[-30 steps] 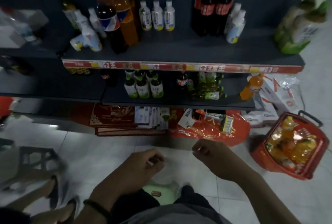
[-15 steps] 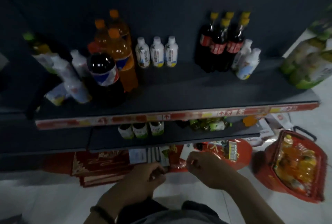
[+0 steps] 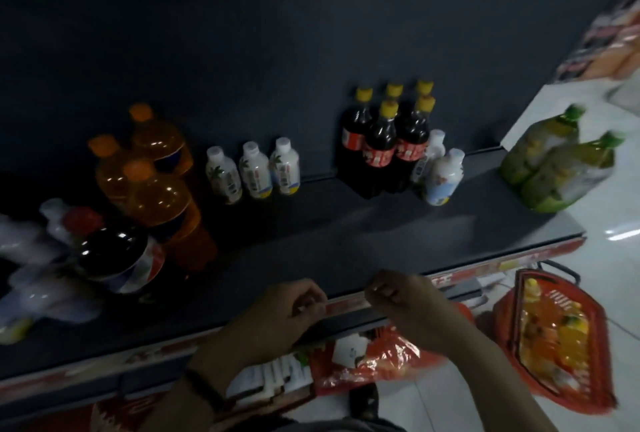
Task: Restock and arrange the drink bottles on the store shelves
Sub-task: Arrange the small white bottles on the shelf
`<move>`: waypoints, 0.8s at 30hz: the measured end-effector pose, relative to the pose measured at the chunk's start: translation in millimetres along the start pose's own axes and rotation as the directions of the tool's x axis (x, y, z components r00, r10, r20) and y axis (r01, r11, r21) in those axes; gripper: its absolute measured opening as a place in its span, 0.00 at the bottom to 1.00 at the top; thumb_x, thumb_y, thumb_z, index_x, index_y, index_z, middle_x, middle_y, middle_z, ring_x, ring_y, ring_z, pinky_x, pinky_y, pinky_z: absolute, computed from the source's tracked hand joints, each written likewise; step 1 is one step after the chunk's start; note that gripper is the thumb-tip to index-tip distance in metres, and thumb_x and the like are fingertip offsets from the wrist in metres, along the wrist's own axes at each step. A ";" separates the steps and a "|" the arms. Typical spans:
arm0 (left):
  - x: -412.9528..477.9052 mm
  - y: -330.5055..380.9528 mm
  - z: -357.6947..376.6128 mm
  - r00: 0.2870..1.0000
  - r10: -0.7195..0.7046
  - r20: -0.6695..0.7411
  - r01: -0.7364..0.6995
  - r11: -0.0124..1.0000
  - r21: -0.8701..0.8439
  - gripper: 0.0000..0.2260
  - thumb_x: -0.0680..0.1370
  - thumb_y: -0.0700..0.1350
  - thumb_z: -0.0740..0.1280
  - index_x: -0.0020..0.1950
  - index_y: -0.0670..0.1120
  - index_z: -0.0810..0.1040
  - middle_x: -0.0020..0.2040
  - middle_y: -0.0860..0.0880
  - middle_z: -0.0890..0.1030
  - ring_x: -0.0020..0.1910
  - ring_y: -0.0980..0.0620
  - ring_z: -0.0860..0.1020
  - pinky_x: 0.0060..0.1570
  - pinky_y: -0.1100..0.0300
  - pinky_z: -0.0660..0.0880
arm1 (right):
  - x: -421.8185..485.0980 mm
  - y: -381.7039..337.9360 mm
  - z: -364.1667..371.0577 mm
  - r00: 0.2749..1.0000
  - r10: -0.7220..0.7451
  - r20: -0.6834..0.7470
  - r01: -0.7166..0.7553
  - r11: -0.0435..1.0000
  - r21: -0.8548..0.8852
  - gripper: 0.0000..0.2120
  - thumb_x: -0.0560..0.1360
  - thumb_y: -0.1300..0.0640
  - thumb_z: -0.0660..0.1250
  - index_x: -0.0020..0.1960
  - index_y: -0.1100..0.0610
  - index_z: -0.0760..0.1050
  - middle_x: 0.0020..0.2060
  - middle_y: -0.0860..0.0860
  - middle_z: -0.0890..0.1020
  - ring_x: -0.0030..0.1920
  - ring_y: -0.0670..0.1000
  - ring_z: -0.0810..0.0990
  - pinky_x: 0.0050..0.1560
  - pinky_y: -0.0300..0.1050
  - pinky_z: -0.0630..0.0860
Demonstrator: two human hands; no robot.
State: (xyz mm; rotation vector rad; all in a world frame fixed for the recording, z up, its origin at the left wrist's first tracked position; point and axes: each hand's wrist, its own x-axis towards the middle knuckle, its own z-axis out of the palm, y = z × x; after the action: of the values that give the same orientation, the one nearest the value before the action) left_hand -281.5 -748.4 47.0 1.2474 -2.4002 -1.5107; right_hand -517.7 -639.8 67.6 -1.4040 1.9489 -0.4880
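Left hand: the left hand (image 3: 287,310) is at 6 o'clock in my view, clenched loosely with the fingers curled in. I see nothing held in it.
Right hand: the right hand (image 3: 405,300) is just at 3 o'clock of the left, apart from it and clenched the same way, with nothing visible in its grip.
Wrist: a dark wristband (image 3: 204,390) circles the left wrist.
Shelf edge: both fists sit over the front lip of the dark shelf (image 3: 346,244), where a red price strip (image 3: 450,279) runs.
Small white bottles (image 3: 254,172): three stand upright in a row at 12 o'clock from the left hand, at the back of the shelf.
Dark cola bottles (image 3: 381,140): a yellow-capped cluster stands at 12 o'clock from the right hand. Two white bottles (image 3: 443,175) touch its 3 o'clock side.
Orange soda bottles (image 3: 156,189): three large ones stand at 10 o'clock from the hands.
Red-capped cola bottle (image 3: 114,255): it stands at 9 o'clock, with blurred pale bottles (image 3: 34,279) beyond it.
Green-capped pack (image 3: 554,168): it is at 2 o'clock, at the shelf's end.
Red basket (image 3: 500,314): it sits on the floor at 4 o'clock, holding orange drinks (image 3: 554,338).
Red bag (image 3: 374,362): it lies below the hands, under the shelf.
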 end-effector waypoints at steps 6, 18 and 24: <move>79.4 49.5 40.8 0.967 0.172 -0.186 -0.104 0.940 0.325 0.06 0.81 0.57 0.66 0.57 0.60 0.76 0.56 0.62 0.75 0.58 0.59 0.75 0.61 0.54 0.77 | 48.6 67.0 -80.2 0.953 0.019 -0.304 -0.019 1.000 0.004 0.06 0.77 0.55 0.75 0.53 0.49 0.82 0.42 0.47 0.86 0.44 0.47 0.85 0.42 0.39 0.73; 149.4 83.9 87.6 0.988 0.108 -0.113 -0.042 0.880 0.472 0.17 0.80 0.59 0.66 0.68 0.57 0.74 0.70 0.59 0.72 0.71 0.53 0.68 0.72 0.50 0.70 | 150.4 101.5 -165.7 0.857 0.063 -0.511 -0.051 0.998 0.038 0.35 0.64 0.50 0.83 0.66 0.54 0.72 0.60 0.58 0.77 0.54 0.57 0.77 0.47 0.45 0.70; 165.2 81.5 80.2 0.987 0.077 -0.144 -0.018 0.928 0.371 0.18 0.78 0.61 0.68 0.67 0.61 0.72 0.66 0.59 0.73 0.67 0.54 0.72 0.68 0.51 0.74 | 149.0 108.7 -158.6 0.873 0.042 -0.486 -0.010 0.998 0.068 0.24 0.67 0.53 0.81 0.58 0.50 0.76 0.48 0.48 0.83 0.45 0.51 0.81 0.38 0.42 0.72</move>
State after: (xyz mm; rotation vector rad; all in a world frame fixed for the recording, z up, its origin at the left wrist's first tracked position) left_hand -476.3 -779.3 8.7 1.2961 -2.6637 -0.9314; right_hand -732.2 -754.3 63.2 -1.2967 2.3163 -0.9610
